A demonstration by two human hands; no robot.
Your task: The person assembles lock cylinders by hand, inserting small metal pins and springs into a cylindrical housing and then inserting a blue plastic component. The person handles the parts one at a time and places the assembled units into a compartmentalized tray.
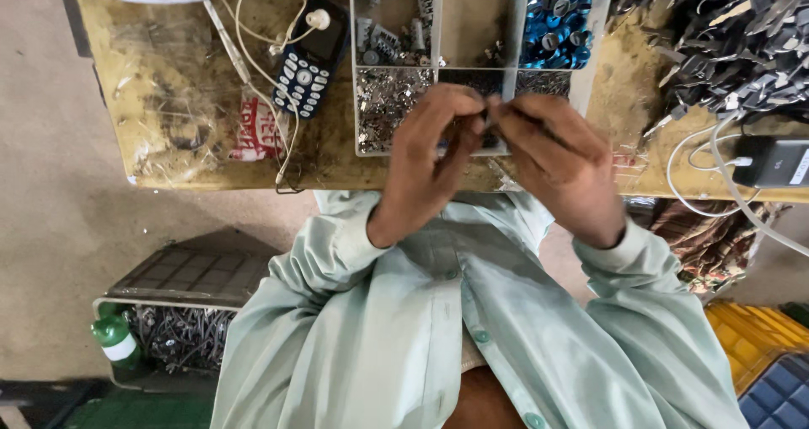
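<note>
My left hand (425,155) and my right hand (560,155) meet at their fingertips over the front edge of a clear compartment tray (516,75). Between the fingertips sits a small dark metal part (482,119), pinched from both sides; most of it is hidden by the fingers. The tray holds small silvery metal pieces (383,100) in the near-left cell, grey clips further back and shiny blue round parts (556,20) on the right. Pale green shirt sleeves cover both my arms.
A worn wooden bench (168,100) carries a dark keypad phone (310,54) with white earphones, a red-and-white wrapper (257,126), a heap of dark metal parts (733,41) and a grey charger block (771,161). A crate of metal pieces (181,336), green bottle (114,338), yellow bin (750,332) stand below.
</note>
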